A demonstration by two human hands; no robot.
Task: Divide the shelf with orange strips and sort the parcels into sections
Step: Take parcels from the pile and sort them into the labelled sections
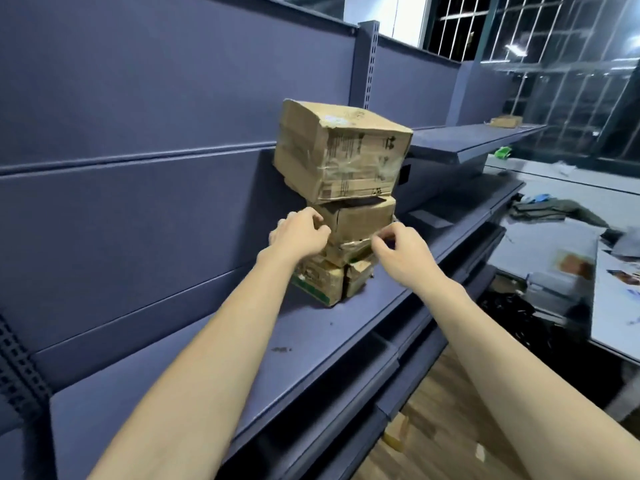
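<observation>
A stack of worn cardboard parcels stands on the dark blue shelf (214,358). The big top parcel (341,150) is wrapped in clear tape. Under it sits a middle parcel (360,218) with a torn flap, and small crushed boxes (325,280) lie at the bottom. My left hand (299,233) touches the left side of the middle parcel, fingers curled. On the stack's right side my right hand (398,252) curls its fingers at the taped lower edge. No orange strip is in view.
A slotted upright (372,64) divides the back panel. Another shelf (478,136) to the right carries one flat parcel (505,121). Tables at right hold clothes (554,209) and papers. Lower shelves and a wooden floor (446,441) lie below.
</observation>
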